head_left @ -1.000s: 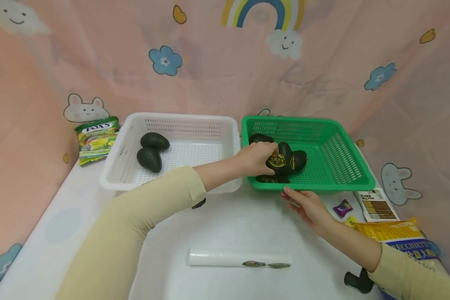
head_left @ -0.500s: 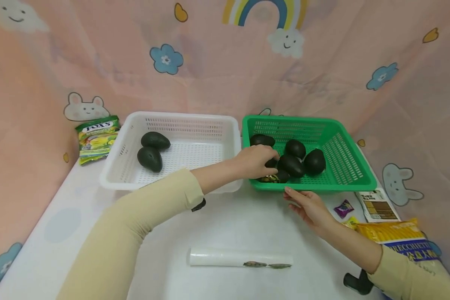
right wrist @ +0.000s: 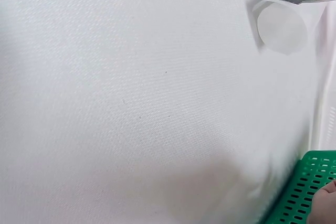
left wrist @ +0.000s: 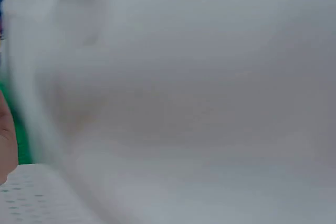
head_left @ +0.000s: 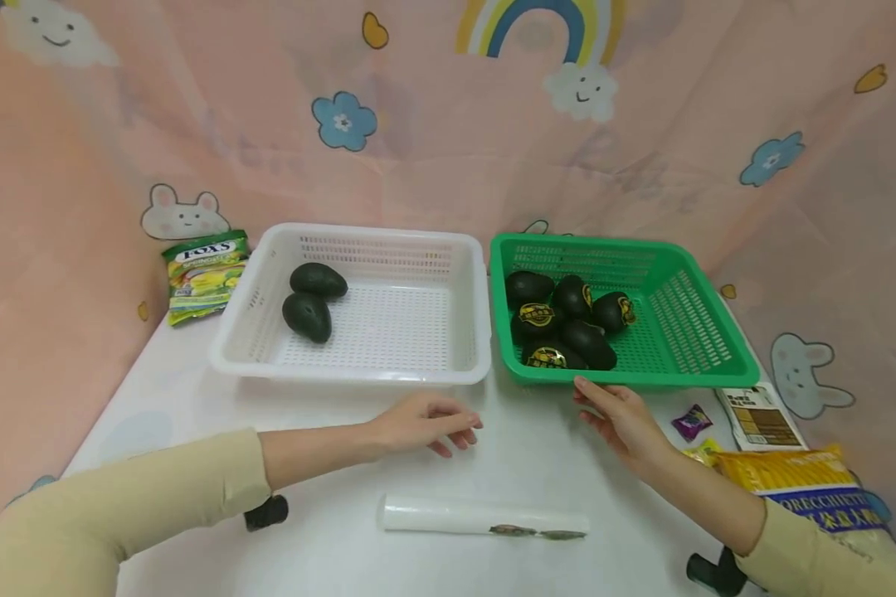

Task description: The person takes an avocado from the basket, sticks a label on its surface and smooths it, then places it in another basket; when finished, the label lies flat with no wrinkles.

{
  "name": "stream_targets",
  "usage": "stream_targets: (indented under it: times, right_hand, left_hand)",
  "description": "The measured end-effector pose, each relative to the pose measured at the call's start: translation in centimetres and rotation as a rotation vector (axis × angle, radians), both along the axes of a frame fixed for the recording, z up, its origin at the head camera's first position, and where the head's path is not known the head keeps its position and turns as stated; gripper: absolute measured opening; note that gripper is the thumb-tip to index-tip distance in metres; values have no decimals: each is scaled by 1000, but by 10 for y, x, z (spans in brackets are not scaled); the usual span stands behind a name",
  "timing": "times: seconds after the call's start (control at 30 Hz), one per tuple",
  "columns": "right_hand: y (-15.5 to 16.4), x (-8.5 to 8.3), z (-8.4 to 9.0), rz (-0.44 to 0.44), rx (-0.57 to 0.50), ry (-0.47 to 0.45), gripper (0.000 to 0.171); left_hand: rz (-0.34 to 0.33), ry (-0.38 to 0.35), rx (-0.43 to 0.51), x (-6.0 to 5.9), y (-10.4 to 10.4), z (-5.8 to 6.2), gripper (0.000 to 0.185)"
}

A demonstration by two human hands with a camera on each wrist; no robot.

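Note:
Several dark avocados [head_left: 588, 345] lie in the left half of the green basket [head_left: 705, 332], some with black and gold stickers showing. Two more avocados [head_left: 307, 317] touch each other at the left of the white basket [head_left: 351, 377]. My left hand [head_left: 429, 424] is above the table in front of the white basket, fingers loosely bent and holding nothing. The left wrist view is mostly blurred white. My right hand [head_left: 627, 423] touches the front rim of the green basket with its fingertips; in the right wrist view only part of this hand [right wrist: 324, 205] shows.
A white roll [head_left: 436, 514] with stickers lies across the front of the table. A green snack bag [head_left: 207, 275] stands at the left. At the right are a purple-wrapped candy [head_left: 692, 422], a white and brown packet [head_left: 762, 419] and a yellow pasta bag [head_left: 814, 489].
My left hand has let go of an avocado and come out of the green basket, moving left and toward me. The avocados there have shifted, with more stickers visible. My right hand stays at the rim.

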State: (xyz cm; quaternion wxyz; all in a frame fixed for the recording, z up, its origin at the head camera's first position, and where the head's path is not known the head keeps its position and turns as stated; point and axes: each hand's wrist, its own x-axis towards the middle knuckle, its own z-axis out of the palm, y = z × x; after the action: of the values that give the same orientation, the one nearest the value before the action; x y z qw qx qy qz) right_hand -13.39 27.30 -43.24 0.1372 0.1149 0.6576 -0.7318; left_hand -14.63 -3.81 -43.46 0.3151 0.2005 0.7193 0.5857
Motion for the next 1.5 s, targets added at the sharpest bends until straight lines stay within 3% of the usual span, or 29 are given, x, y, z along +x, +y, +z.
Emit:
stream_targets:
  times: [0.13, 0.3, 0.4, 0.47, 0.6, 0.7, 0.77, 0.9, 1.0, 1.13, 1.27, 1.37, 1.5]
  right_hand:
    - [-1, 0, -1, -5, -7, 1, 15]
    - [-3, 0, -2, -3, -32, 6, 16]
    - [-6, 1, -3, 41, -72, -20, 16]
    - [-10, 2, -2, 126, -84, -57, 16]
    - [-32, 1, 5, 437, 42, -68, 32]
    - [-59, -10, 25, 671, 188, 54, 39]
    - [-81, -23, 44, 788, 276, 153, 34]
    - [-126, -58, 83, 973, 436, 344, 24]
    - [-163, -87, 101, 1090, 525, 451, 25]
    - [-211, -127, 108, 1206, 603, 553, 29]
    - [-253, -159, 100, 1241, 661, 630, 32]
    - [-278, -175, 88, 1221, 746, 677, 35]
    - [-305, -185, 70, 1219, 887, 689, 45]
  left_hand:
    - [236, -123, 123, 7, -34, -23, 46]
    - [561, -203, 347, 7, -62, -26, 33]
    - [651, -229, 402, 8, -69, -24, 23]
    - [661, -231, 402, 8, -70, -23, 21]
    - [653, -217, 383, 8, -69, -21, 20]
    - [645, -203, 381, 8, -69, -22, 20]
    - [641, -195, 381, 7, -70, -23, 20]
    - [645, -169, 361, 6, -71, -25, 22]
    - [646, -143, 339, 6, -71, -25, 29]
    - [645, -131, 329, 5, -71, -24, 37]
    - [652, -141, 324, 4, -72, -25, 37]
    - [653, -137, 311, 4, -72, -26, 36]
    - [638, -119, 305, 4, -74, -27, 38]
